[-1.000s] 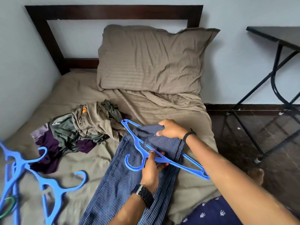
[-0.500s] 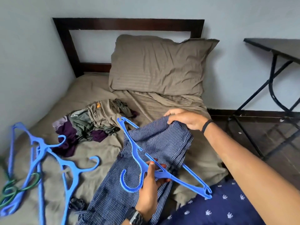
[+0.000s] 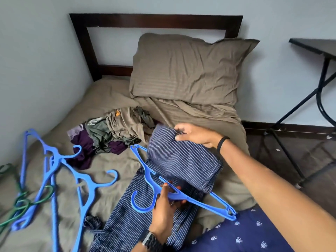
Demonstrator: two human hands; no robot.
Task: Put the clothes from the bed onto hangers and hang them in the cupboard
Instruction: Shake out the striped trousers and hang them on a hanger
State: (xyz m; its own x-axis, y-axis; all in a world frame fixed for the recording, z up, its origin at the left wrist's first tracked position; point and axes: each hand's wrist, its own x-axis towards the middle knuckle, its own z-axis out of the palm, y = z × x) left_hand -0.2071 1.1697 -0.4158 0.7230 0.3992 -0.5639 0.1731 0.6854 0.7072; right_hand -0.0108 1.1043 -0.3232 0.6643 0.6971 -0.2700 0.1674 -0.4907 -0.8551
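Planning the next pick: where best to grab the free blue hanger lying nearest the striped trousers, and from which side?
Grip the blue hanger at the neck just under its hook, coming from above. It lies flat on the bed sheet, hook pointing toward the pillow; the neck looks thickest, and its lower arms cross other hangers.

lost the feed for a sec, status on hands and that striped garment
Left hand grips blue hanger near its hook. Right hand pulls striped garment over the hanger bar. Clothes pile waits on the bed; nothing blocking.
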